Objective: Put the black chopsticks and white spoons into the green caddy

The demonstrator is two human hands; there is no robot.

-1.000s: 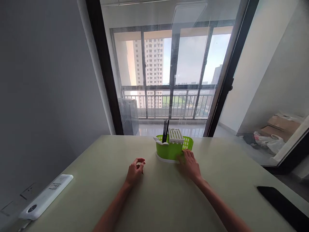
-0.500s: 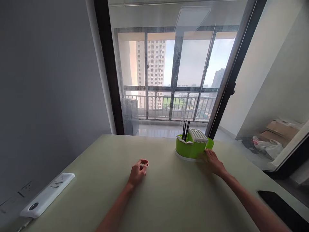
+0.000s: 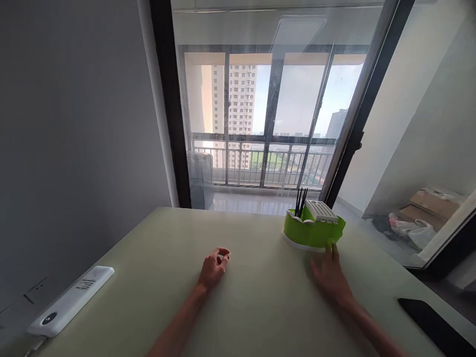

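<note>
A green and white utensil holder (image 3: 312,232) stands upright on the pale table, several thin black sticks (image 3: 300,201) rising from its left compartment and a slotted white rack (image 3: 323,210) on top. My right hand (image 3: 330,275) is just in front of its lower right side. Motion smears that hand, but the fingers look stretched and apart, with nothing seen in them; whether a fingertip touches the holder I cannot tell. Left of centre, my left hand (image 3: 214,267) rests at the table surface, thumb and forefinger curled together in a ring. Something small and pale may be at their tips.
On the table's left edge lies a white power strip (image 3: 74,300) with a cable. A black flat object, like a phone (image 3: 435,320), lies at the right edge. Beyond the table is a glass sliding door (image 3: 260,203); cardboard boxes (image 3: 433,208) and bags are at right.
The utensil holder has shifted right and turned slightly. My right hand has come away from its right side, back toward me. My left hand has hardly moved.
</note>
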